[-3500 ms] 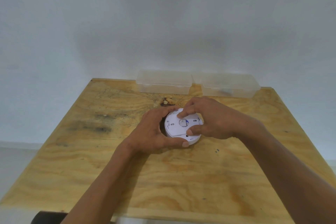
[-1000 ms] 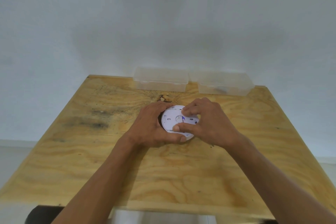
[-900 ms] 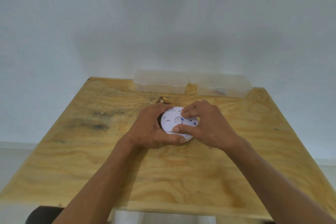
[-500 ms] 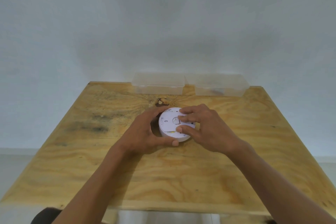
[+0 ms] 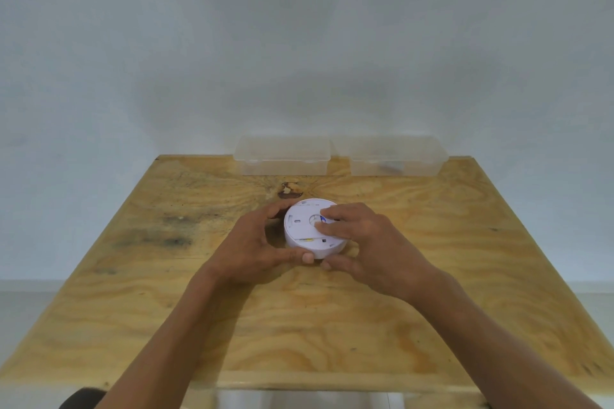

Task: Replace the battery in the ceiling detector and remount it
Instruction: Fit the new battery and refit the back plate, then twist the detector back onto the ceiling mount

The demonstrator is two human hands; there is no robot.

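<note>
1. Near the middle of the bare plywood table (image 5: 432, 276) lies the round white plastic ceiling detector (image 5: 307, 226), flat side up, just in front of a dark knot in the wood (image 5: 289, 190).
2. Left of the detector, the left hand (image 5: 252, 249) cups its rim: the fingers curl round the far left edge and the thumb presses the near edge, so the hand grips the housing.
3. Right of the detector, the right hand (image 5: 368, 242) covers its right half; a curled fingertip (image 5: 319, 225) presses on the top face beside a small blue mark, and the thumb touches the near rim close to the left thumb, so this hand holds the detector too.
4. On the detector's top face a yellow strip and a small dark slot show toward the near edge; finer detail is too blurred to read.
5. Beyond the detector, at the table's far edge against the pale wall (image 5: 299, 43), stand 2 clear plastic lidded boxes side by side: 1 to the far left (image 5: 282, 156), 1 to the far right (image 5: 392, 156), the latter holding something dark and unclear.
</note>
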